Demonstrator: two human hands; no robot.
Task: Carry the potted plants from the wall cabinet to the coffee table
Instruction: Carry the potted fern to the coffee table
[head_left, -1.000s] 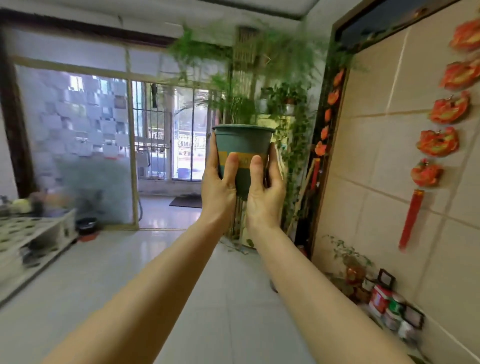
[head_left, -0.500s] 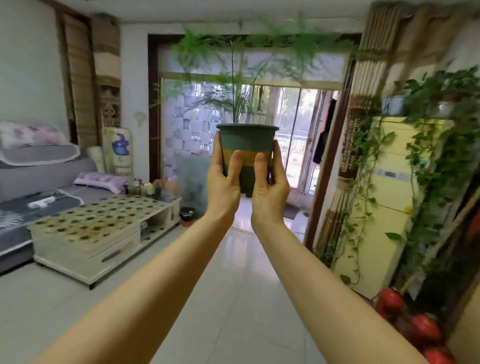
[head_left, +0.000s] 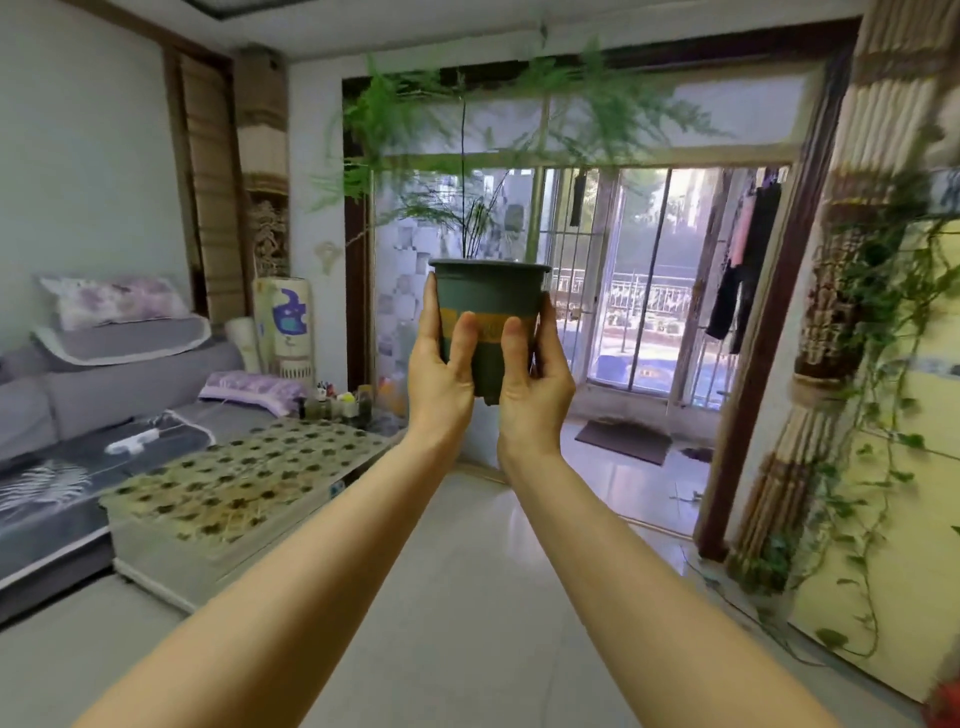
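The left hand (head_left: 442, 371) and right hand (head_left: 530, 379), arms outstretched, clasp a dark green plastic pot with a yellow band (head_left: 488, 312) from either side, thumbs curled across its front. The pot stands upright in mid-air, its feathery green fern (head_left: 467, 119) spreading overhead. Left of and below the pot sits a low white coffee table with a dotted yellowish cover (head_left: 244, 483); right of the pot, a pale yellow cabinet draped in trailing vines (head_left: 904, 519).
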